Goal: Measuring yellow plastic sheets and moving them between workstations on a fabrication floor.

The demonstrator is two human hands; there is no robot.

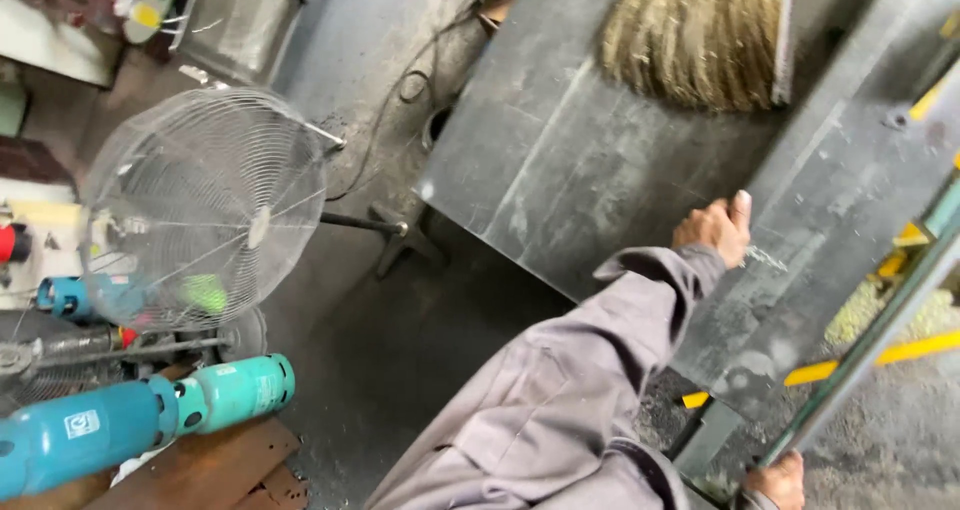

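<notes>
Steadying a dark steel sheet (600,170) below the broom (695,35): left hand (715,232) clamped on its edge, right hand (775,480) seemingly closed round a green bar (870,340). Needing firm, balanced hold next.

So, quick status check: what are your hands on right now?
Left hand fisted on the dark metal sheet. Right hand gripping the metal bar at the sheet's edge. Broom lying on the sheet, beyond the left hand.

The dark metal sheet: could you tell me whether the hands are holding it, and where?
One hand rests fisted on the dark metal sheet by its edge. The other hand seems to grip a metal bar at its lower end.
</notes>
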